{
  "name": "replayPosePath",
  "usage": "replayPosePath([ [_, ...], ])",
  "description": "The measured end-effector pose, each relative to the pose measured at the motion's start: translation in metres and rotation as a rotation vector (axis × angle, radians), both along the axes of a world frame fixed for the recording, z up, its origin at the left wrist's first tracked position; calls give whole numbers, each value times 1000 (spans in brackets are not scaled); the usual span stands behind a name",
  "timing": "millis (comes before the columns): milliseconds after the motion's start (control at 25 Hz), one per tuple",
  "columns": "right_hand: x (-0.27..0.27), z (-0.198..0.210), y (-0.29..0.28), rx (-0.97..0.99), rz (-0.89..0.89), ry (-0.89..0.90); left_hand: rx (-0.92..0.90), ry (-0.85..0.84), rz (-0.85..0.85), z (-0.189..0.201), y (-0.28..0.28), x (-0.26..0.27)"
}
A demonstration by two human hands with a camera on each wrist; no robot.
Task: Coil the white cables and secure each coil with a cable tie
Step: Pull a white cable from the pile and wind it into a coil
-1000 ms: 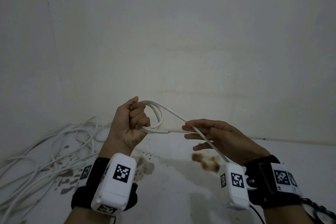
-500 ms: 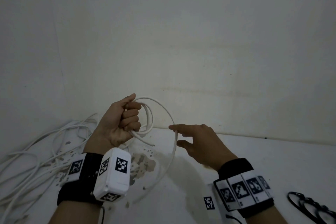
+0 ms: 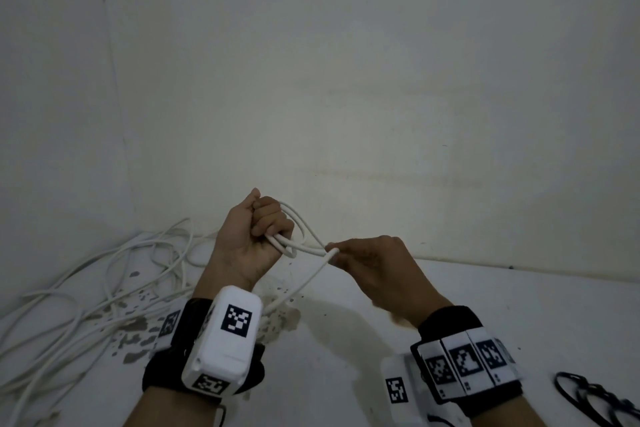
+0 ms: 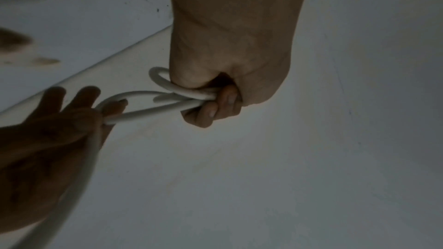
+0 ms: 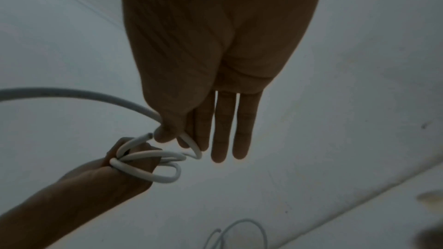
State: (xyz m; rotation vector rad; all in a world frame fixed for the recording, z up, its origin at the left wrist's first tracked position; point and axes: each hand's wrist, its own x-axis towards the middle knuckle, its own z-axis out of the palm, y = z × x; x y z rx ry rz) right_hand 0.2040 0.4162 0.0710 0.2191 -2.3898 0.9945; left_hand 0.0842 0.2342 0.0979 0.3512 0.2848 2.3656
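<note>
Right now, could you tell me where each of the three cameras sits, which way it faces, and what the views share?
Head: worn on the head, looks forward and down at the wall corner and white surface; shows both forearms, the left hand and the right hand.
Left wrist: looks along the left hand, which grips the coil.
Right wrist: looks along the right hand, which pinches the cable, its other fingers straight.
Shared: all three show both hands and the white coil.

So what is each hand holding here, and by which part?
Left hand grips the white cable by its coiled loops; right hand pinches the loose run beside them.
</note>
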Motion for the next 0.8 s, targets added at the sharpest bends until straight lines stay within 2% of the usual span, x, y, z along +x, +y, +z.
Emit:
replayPosePath([
  [200,-2,-2,-8,22,53,-57,110,-106,205,4,12,8],
  [240,-1,-3,-10,-26,73,-61,128,-134,238,5,12,9],
  [360,-2,-1,-12,-401,69,-114,175,-211,321,4,11,10],
  [400,-1,0,-11,-464,45,-110,175,-234,335,4,12,11],
  [440,-2,0,-11,-430,16,-99,161,-256,341,4,14,12],
  [560,-2,-1,-20,-34,-11,-73,6,-243,360,2,25,16],
  [640,-3,0,-27,163,-58,-31,-135,-181,375,3,35,23],
  [800,0,9,-31,335,-169,38,-400,57,363,11,41,41],
])
